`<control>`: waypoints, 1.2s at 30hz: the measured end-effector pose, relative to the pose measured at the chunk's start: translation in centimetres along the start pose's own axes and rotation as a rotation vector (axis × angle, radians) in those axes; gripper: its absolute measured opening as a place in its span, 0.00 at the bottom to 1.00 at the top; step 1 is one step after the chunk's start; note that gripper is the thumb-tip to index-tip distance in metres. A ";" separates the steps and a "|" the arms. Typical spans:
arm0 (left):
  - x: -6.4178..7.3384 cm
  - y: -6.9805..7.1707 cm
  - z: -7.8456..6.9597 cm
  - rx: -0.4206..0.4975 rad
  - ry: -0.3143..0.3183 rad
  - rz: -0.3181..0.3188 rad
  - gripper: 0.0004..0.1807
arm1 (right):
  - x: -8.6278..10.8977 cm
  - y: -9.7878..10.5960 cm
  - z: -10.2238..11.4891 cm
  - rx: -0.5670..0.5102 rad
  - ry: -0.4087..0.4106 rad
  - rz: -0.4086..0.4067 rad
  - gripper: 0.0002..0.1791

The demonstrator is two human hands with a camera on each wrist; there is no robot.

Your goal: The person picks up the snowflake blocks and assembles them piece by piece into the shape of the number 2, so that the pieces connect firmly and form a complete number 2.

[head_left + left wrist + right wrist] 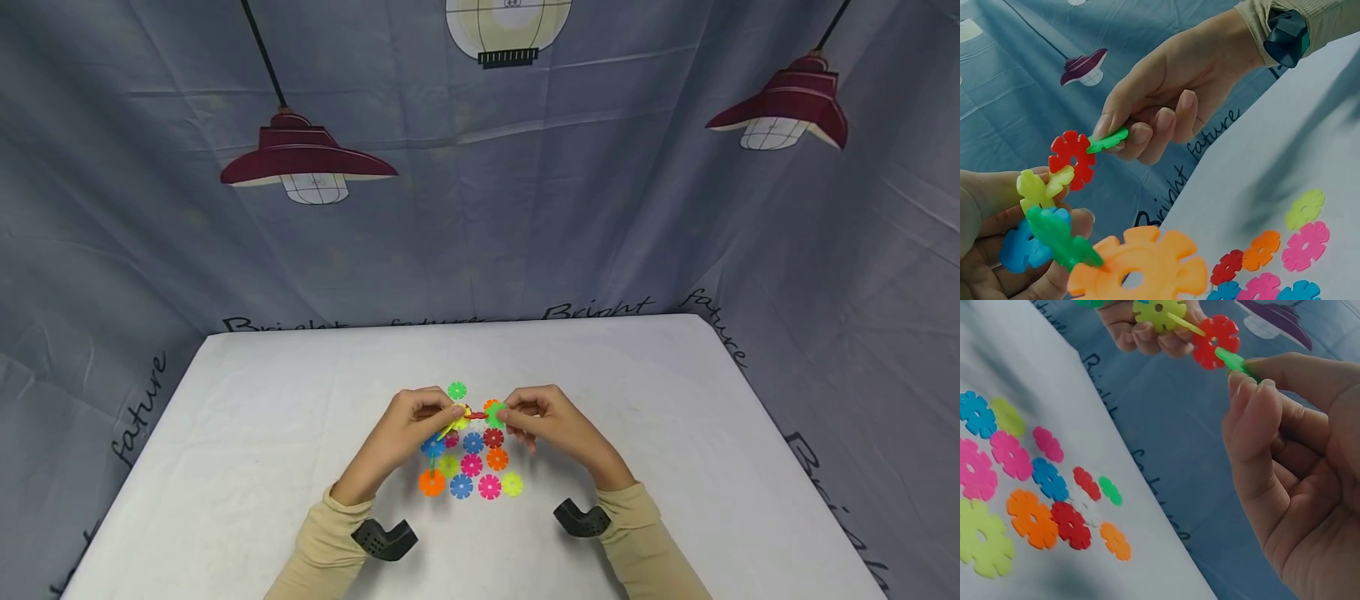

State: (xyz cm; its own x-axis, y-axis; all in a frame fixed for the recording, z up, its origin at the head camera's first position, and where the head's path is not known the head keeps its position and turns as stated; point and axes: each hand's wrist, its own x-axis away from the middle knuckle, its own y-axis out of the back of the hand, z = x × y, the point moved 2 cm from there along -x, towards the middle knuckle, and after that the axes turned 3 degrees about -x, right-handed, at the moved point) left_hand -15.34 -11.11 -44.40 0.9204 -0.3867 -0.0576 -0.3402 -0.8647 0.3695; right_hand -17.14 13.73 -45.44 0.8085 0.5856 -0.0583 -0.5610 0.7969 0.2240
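Both hands are raised over the table, joined by a chain of interlocking plastic snowflake discs. My left hand (411,421) grips the chain by its yellow discs (1034,189). From there hang a blue disc (1017,251), a green disc (1054,234) and a large-looking orange disc (1175,265) close to the left wrist camera. A red disc (1086,157) stands between the hands, slotted to a yellow one. Thumb and fingers of my right hand (553,421) pinch a bright green disc (1109,140), whose edge meets the red disc's rim. How deep it sits there I cannot tell.
Loose discs lie on the white table (247,467) below the hands, among them a pink disc (490,487), a blue disc (461,486) and an orange disc (497,458). A green disc (457,390) lies farther back. A printed curtain (480,233) hangs behind the table.
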 end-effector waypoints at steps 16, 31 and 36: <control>0.0 -0.1 0.1 0.007 0.032 -0.006 0.12 | -0.5 -1.0 -0.6 -0.036 0.070 -0.029 0.08; 0.0 -0.1 0.3 0.002 0.111 0.129 0.16 | -0.7 -1.8 -0.8 -0.098 0.012 0.096 0.14; 0.0 -0.5 0.0 0.001 0.059 0.208 0.11 | -0.8 -2.5 -1.1 -0.139 -0.028 0.147 0.13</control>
State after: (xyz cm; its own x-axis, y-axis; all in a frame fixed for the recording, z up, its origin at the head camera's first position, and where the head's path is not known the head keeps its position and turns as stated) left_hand -15.19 -10.63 -44.60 0.8402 -0.5373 0.0737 -0.5238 -0.7687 0.3671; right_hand -16.62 11.46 -47.06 0.7193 0.6946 -0.0073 -0.6913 0.7168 0.0912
